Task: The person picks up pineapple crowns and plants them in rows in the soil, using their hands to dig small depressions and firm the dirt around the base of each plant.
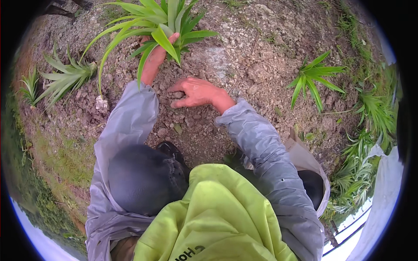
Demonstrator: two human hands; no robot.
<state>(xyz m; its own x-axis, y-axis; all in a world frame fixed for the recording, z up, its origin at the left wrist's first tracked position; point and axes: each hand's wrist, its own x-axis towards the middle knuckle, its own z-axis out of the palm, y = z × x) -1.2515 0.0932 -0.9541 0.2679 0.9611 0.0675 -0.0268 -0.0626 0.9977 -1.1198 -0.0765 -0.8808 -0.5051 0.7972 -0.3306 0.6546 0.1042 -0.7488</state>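
Note:
My left hand grips the base of a green spiky-leaved plant that stands upright in the loose brown soil. My right hand lies palm down on the crumbly earth just right of the plant's base, fingers bent and pressing into the clods. Both arms wear grey sleeves. A lime-green cloth hangs at my chest and hides the ground below.
Another planted spiky shoot stands at the left and one at the right. Several loose shoots lie in a heap by a white sack at the right edge. Grass borders the soil on the left.

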